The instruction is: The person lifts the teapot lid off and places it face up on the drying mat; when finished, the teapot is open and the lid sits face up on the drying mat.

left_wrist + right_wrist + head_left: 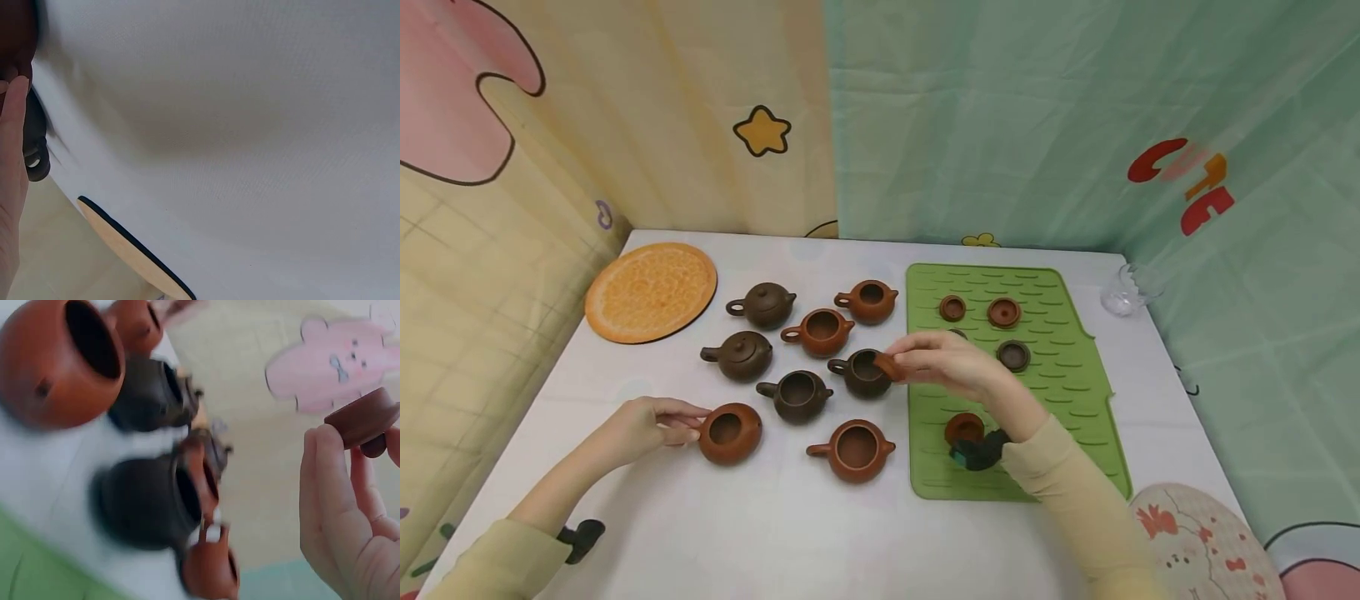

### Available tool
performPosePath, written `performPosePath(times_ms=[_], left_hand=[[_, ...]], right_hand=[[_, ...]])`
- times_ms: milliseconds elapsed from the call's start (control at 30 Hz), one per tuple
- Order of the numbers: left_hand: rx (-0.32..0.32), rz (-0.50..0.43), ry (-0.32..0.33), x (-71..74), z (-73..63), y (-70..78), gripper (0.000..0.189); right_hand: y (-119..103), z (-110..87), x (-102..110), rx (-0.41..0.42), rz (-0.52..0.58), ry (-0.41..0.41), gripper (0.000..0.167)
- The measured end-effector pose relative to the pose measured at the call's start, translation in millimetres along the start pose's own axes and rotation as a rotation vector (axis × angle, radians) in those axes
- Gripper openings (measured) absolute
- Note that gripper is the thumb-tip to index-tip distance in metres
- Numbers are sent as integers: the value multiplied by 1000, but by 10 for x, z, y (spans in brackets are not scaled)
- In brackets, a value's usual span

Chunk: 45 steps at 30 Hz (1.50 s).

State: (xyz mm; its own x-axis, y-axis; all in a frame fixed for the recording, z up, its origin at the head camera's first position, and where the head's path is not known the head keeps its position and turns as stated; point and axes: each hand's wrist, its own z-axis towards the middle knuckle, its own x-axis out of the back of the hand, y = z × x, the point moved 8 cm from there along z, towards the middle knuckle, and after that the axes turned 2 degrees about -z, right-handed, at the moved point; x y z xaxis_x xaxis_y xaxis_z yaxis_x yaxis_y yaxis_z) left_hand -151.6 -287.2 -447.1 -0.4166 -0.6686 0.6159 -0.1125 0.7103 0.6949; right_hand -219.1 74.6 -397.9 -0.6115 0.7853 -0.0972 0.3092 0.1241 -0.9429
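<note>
My left hand [651,429] pinches the handle side of a lidless reddish-brown teapot [741,447] at the table's left front. In the left wrist view, its fingers [14,119] reach the pot at the frame's edge. My right hand [951,362] holds a reddish-brown teapot lid [889,367] by its edge, over the rim of a dark open teapot [867,385]. The right wrist view shows this lid [362,419] tilted, its knob pointing down between thumb and fingers. Another lidless reddish-brown teapot [856,472] stands in front.
Two dark teapots [767,310] wear lids; other lidless ones [800,408] [822,342] [872,310] stand nearby. Several lids [1003,313] lie on a green mat [1060,400]. An orange round mat [651,292] lies back left, a clear glass item [1122,296] back right.
</note>
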Motion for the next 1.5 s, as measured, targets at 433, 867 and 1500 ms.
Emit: performPosePath(times_ms=[433, 867, 1500], left_hand=[[19, -3, 3, 20, -42, -5, 39], [17, -15, 11, 10, -36, -18, 38], [9, -3, 6, 1, 1, -18, 38]], right_hand=[[696, -802, 1158, -20, 289, 153, 22], [941, -1016, 1453, -186, -326, 365, 56], [1050, -1142, 1521, -299, -527, 489, 57]])
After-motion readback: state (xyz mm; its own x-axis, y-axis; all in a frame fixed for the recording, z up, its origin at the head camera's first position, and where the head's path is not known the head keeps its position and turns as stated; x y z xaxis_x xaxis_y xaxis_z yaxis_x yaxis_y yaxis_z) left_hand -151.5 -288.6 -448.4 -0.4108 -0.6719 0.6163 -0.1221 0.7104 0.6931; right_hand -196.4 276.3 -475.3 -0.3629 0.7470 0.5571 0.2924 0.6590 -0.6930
